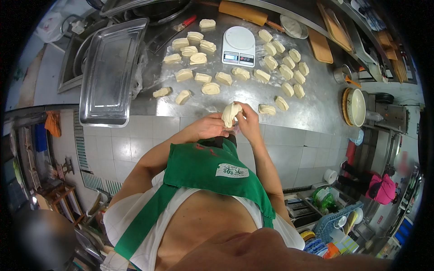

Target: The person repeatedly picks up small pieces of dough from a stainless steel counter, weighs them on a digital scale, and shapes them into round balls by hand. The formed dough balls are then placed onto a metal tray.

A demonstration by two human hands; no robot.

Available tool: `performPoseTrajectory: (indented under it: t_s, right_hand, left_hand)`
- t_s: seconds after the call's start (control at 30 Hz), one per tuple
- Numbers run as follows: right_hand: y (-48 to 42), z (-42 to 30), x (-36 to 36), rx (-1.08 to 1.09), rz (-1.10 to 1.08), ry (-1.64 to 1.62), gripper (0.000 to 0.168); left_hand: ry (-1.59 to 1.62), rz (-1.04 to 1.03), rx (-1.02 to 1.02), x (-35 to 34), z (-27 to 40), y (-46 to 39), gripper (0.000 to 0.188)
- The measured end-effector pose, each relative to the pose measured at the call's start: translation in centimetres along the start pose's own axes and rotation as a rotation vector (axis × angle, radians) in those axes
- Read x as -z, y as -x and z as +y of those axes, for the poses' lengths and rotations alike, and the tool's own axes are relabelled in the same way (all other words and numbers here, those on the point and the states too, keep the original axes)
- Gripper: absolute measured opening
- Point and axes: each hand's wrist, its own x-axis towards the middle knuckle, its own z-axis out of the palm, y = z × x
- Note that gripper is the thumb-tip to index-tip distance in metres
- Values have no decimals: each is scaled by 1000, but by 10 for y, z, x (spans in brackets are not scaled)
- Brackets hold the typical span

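Observation:
Between my two hands, just off the front edge of the steel worktable [322, 111], is a folded piece of pale dough [231, 114]. My left hand [212, 125] supports it from the left and below. With thumb and fingers, my right hand [249, 118] grips its upper right side. Several rolled dough pieces [210, 88] lie spread over the floured tabletop beyond my hands. More dough pieces [286, 71] stand grouped at the right. Among them sits a white digital kitchen scale [239, 46] with a bare platform and a lit display.
A large steel tray [106, 71] overhangs the front edge at left. At the back lie a wooden rolling pin [243, 13], a bowl of flour [294, 26] and a red-handled tool [185, 23]. A cream bowl [356, 107] stands far right. Another person [379, 188] is behind, at right.

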Motion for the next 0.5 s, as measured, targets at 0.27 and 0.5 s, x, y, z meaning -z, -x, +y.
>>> performPoseTrajectory:
  t_s: [0.27, 0.5]
  right_hand:
    - [11, 96, -21, -602, 161, -383, 12]
    - [2, 117, -34, -1044, 316, -533, 14]
  left_hand:
    - [-373, 536, -7, 50, 7, -54, 21]
    - [-956, 872, -438, 101, -23, -96, 11]
